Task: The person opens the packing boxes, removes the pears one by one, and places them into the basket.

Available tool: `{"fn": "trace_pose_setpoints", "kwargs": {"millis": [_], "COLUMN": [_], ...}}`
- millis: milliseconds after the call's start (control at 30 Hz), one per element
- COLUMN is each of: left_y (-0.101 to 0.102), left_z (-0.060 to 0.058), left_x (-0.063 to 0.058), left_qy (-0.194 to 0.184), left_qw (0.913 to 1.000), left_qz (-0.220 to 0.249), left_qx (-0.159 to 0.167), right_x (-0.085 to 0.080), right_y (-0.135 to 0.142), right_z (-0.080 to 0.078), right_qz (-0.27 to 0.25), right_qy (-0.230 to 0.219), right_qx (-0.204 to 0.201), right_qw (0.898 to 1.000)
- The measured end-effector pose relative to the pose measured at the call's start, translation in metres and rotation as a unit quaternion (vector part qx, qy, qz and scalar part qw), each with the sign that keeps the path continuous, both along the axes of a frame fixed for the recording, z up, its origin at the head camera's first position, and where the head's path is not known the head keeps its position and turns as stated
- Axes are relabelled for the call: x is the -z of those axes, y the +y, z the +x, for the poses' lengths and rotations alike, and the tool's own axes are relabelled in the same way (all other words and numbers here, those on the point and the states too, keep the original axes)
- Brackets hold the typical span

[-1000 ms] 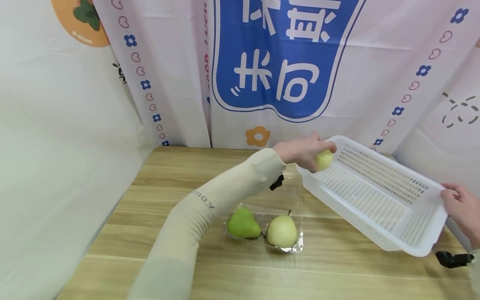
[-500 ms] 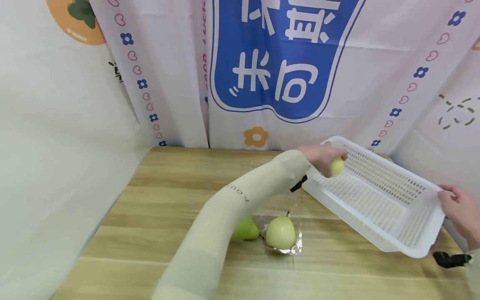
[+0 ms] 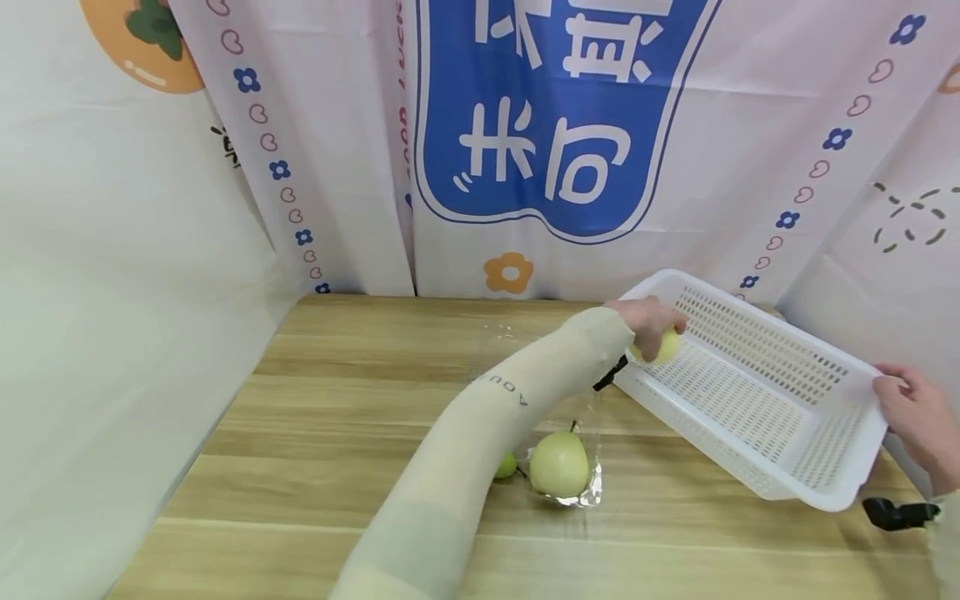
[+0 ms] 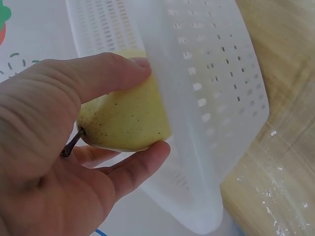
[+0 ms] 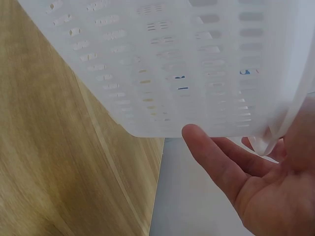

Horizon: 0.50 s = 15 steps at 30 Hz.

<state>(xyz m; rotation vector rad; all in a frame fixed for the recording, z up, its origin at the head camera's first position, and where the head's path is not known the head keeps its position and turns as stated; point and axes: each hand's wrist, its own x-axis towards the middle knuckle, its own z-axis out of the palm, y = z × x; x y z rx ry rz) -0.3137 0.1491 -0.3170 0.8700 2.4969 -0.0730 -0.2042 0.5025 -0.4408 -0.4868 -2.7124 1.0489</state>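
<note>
A smooth, close-fitting left sleeve (image 3: pixel 480 458) in pale cream fills the lower middle of the frame; small dark capital lettering (image 3: pixel 504 388) runs along it near the centre, with A and Q readable and the rest curving out of sight; a broad, muted grey-green band (image 3: pixel 431 529) crosses it near the bottom edge, cream on either side; the cuff ends at the wrist, leaving the left hand (image 3: pixel 651 323) bare; a slim black fitting (image 3: pixel 611 372) juts out below that cuff; at the lower right edge, a right sleeve (image 3: pixel 947 537) is similarly pale, mostly cut off; beside it sits another black fitting (image 3: pixel 898 514), rounded and thicker at one end, narrowing to a stem; the right hand (image 3: pixel 918 421) is bare too.
</note>
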Motion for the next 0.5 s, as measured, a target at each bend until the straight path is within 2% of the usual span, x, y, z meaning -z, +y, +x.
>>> {"fn": "trace_pose_setpoints", "kwargs": {"millis": [333,500], "left_y": [-0.004,0.002], "left_z": [0.0,0.005], "left_x": [0.009,0.013], "left_qy": [-0.011,-0.002], "left_qw": [0.999,0.9976], "left_qz": [-0.04,-0.062], "left_qx": [-0.018,-0.03], "right_x": [0.003,0.001], "right_y": [-0.006,-0.005], "right_z": [-0.004,-0.002], "right_qz": [-0.006,-0.016], "right_qy": [0.001,0.002], "right_qx": [-0.014,0.015], "right_qw": [1.0,1.0]}}
